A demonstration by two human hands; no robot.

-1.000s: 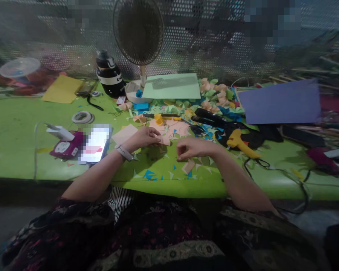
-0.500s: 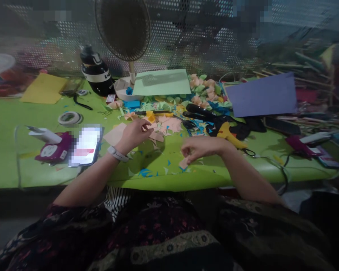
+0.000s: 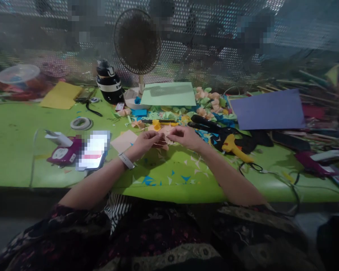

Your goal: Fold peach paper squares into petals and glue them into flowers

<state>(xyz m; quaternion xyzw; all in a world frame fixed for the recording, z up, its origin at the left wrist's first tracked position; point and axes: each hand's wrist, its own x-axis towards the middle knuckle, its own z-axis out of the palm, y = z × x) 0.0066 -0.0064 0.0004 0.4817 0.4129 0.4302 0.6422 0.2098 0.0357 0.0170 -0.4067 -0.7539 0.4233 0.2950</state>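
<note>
My left hand [image 3: 147,143], with a pale watch strap [image 3: 126,160] on its wrist, is closed, thumb and fingertips together. What it pinches, if anything, I cannot make out. Just to its right my right hand [image 3: 185,136] is closed in a pinch at a small peach paper piece, mostly hidden by the fingers. Both sets of fingertips nearly meet above a heap of peach paper scraps [image 3: 161,146]. A peach paper sheet [image 3: 124,141] lies left of my left hand. Blue paper scraps [image 3: 148,180] are strewn nearer the table edge.
A phone [image 3: 93,150] and a tape roll [image 3: 81,123] lie left. A yellow glue gun [image 3: 237,148] and black-handled tool [image 3: 205,123] lie right. Behind stand a black bottle [image 3: 110,84], a fan [image 3: 137,43], a green sheet [image 3: 169,94], paper flowers [image 3: 210,101] and a purple sheet [image 3: 271,110].
My right hand has risen from near the table's front edge, taking the small peach paper piece, to meet my left hand. My left hand's fingers have closed further. The view has shifted slightly.
</note>
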